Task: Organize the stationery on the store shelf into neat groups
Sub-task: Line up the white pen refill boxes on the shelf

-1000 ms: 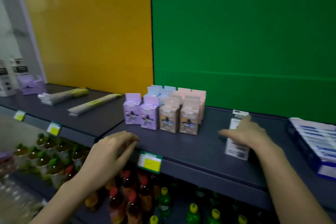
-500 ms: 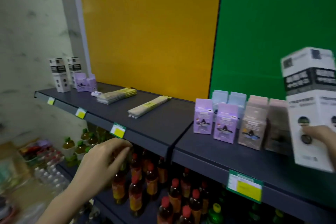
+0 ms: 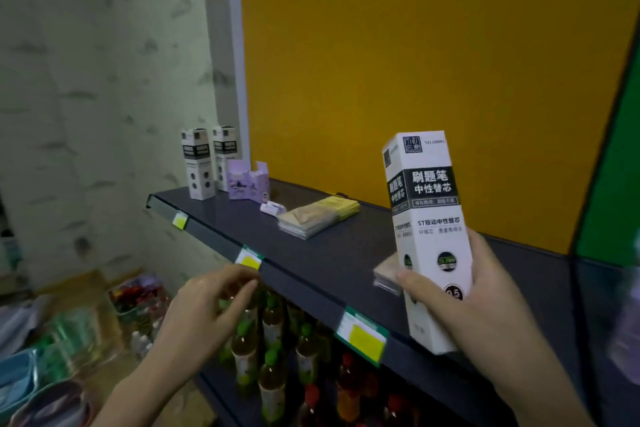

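The right hand [image 3: 485, 305] grips a tall white refill box [image 3: 429, 218] upright over the dark shelf [image 3: 346, 253], thumb across its lower front. The left hand [image 3: 207, 308] hangs loosely curled just below a yellow price tag [image 3: 249, 258], in front of bottles [image 3: 270, 340] on the tier beneath. At the far end two matching white boxes [image 3: 199, 166] stand beside small purple boxes [image 3: 247, 180], a stack of flat packets [image 3: 318, 215] nearer

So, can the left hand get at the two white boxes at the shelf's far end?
Probably yes. The left hand holds nothing and sits at the shelf edge; bare shelf top lies between it and the white boxes, with the purple boxes beside, not in front. It may need a stretch.
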